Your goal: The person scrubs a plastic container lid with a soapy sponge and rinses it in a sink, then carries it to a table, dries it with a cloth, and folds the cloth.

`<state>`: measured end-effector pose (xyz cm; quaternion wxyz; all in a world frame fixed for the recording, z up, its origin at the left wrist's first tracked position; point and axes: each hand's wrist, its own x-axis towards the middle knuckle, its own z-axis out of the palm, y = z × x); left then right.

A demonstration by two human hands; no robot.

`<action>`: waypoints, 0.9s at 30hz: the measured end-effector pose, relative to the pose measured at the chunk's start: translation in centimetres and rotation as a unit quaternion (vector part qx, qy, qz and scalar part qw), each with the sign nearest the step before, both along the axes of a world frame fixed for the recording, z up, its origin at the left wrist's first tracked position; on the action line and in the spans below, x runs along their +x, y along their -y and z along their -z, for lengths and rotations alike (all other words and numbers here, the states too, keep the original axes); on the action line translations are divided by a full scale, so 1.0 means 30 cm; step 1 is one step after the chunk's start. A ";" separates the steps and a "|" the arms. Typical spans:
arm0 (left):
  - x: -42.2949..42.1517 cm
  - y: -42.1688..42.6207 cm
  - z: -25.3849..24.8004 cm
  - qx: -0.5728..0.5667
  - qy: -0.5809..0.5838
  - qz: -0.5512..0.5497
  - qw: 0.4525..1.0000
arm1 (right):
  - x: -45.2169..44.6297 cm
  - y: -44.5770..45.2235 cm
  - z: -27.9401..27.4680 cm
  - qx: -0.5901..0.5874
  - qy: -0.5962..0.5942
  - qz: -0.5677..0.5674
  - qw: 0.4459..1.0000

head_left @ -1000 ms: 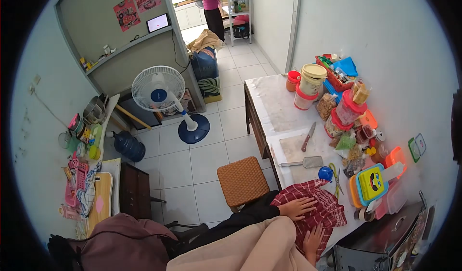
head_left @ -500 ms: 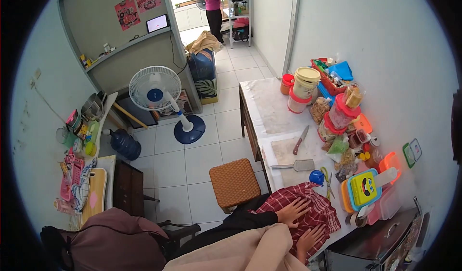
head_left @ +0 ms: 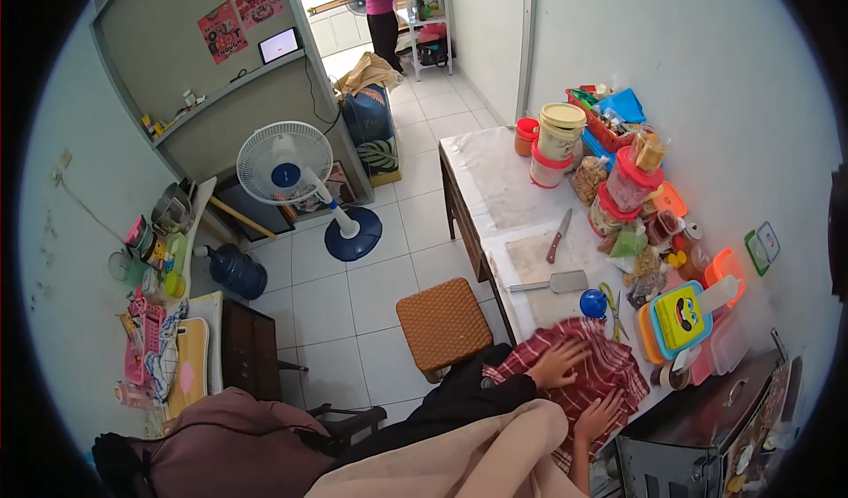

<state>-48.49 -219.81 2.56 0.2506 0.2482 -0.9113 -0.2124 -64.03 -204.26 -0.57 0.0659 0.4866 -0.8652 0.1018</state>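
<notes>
A red checked cloth (head_left: 609, 343) lies rumpled over the near end of the table and partly over its edge. My left hand (head_left: 561, 364) rests flat on it, fingers spread. Lower down, my right hand (head_left: 598, 416) also lies on the cloth with its fingers stretched out. Just beyond the cloth are a blue round object (head_left: 593, 303) and yellow-green scissors (head_left: 612, 308). A metal grater (head_left: 567, 281) and a knife with a brown handle (head_left: 559, 235) lie farther along the table. What is under the cloth is hidden.
Tubs (head_left: 549, 171), bagged ingredients and a yellow lunch box (head_left: 680, 321) crowd the table's wall side. A dark metal oven-like box (head_left: 680, 418) stands close by my right hand. On the floor are a woven stool (head_left: 443, 326) and a fan (head_left: 353, 233). A person (head_left: 382, 12) stands beyond the doorway.
My view has shifted slightly, so the table appears lower and farther right. Both hands remain flat on the cloth; my left hand's fingers have drawn a little closer together.
</notes>
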 end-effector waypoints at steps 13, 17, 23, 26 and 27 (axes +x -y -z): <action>0.006 -0.226 0.082 -0.026 0.031 0.057 0.998 | 0.142 0.049 -0.012 0.016 -0.045 0.070 0.996; 0.015 -0.183 0.117 -0.043 0.025 0.164 0.985 | 0.087 0.013 0.012 0.011 -0.028 -0.038 0.999; 0.060 0.049 0.102 -0.014 0.015 0.132 0.991 | -0.024 -0.028 -0.101 0.014 0.081 -0.153 0.985; 0.027 0.044 0.046 -0.047 0.039 0.005 0.998 | -0.003 0.017 -0.087 -0.005 0.035 -0.079 0.996; -0.004 0.018 0.069 -0.064 0.037 -0.041 0.996 | 0.003 0.027 -0.073 -0.019 0.016 -0.039 0.999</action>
